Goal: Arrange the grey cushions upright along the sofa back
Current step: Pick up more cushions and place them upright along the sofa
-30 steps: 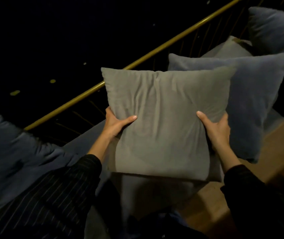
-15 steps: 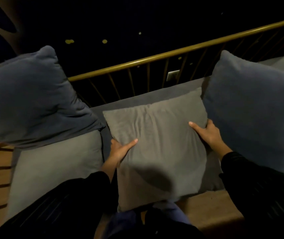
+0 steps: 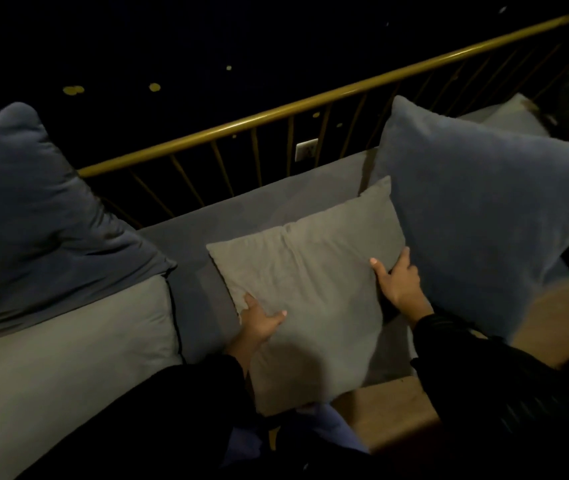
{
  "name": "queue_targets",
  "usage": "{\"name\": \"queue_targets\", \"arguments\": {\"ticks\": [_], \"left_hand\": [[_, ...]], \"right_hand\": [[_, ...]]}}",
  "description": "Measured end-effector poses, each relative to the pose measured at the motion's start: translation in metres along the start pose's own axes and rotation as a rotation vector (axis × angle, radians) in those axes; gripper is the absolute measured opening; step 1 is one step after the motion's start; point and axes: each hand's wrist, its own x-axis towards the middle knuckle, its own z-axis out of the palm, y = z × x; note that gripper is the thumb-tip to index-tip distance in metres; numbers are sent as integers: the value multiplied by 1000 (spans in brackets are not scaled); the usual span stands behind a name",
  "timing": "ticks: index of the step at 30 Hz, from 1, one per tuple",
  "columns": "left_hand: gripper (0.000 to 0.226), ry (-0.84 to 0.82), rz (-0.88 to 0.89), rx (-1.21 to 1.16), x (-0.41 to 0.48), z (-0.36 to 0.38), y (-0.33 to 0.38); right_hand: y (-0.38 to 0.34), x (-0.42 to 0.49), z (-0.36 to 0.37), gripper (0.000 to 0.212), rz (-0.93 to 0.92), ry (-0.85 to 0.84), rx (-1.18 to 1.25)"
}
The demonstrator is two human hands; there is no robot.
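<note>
Both hands clamp the grey cushion [image 3: 310, 292], left hand [image 3: 259, 323] low, right hand [image 3: 397, 282] against the blue cushion [image 3: 484, 209] beside it, to seat it upright.

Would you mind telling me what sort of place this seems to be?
Probably a home sitting area, dimly lit: a sofa seat with a brass rail back, loose cushions such as the grey cushion, and a wall socket behind.

Wooden floor [image 3: 394, 415], white wall socket [image 3: 306, 149]
</note>
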Motion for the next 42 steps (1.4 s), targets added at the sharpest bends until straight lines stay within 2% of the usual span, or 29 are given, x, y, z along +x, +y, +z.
{"name": "queue_targets", "arguments": {"ticks": [2,5,8,11,14,17,21,24,26,29,32,35,40,42], "left_hand": [[98,94,18,155,-6,0,12],[59,205,190,281,-26,-3,53],[47,104,369,328,-32,7,104],[43,33,466,336,-37,29,166],[48,-19,543,321,-30,65,228],[60,-77,559,303,-20,108,289],[79,-121,522,201,22,148,353],[81,-139,517,142,58,165,377],[98,-197,446,119,79,169,387],[141,-265,299,159,97,169,394],[157,-292,193,139,115,174,397],[155,-296,173,123,129,179,397],[119,-252,217,28,110,184,395],[118,-278,253,12,96,179,393]], "right_hand": [[2,-8,1,84,-7,13,18],[5,-19,-25,72,-34,-11,37],[13,-26,-67,59,-44,130,118],[27,-18,-109,59,-55,272,203],[40,6,-148,62,-51,390,271],[53,42,-180,79,-15,477,294],[76,106,-204,109,59,451,367],[94,143,-216,134,136,379,431],[106,163,-220,145,147,314,472],[115,191,-222,161,128,309,509],[118,209,-222,159,141,257,485],[117,215,-221,142,180,255,439],[113,200,-222,140,69,343,511],[111,188,-224,141,26,374,581]]}}
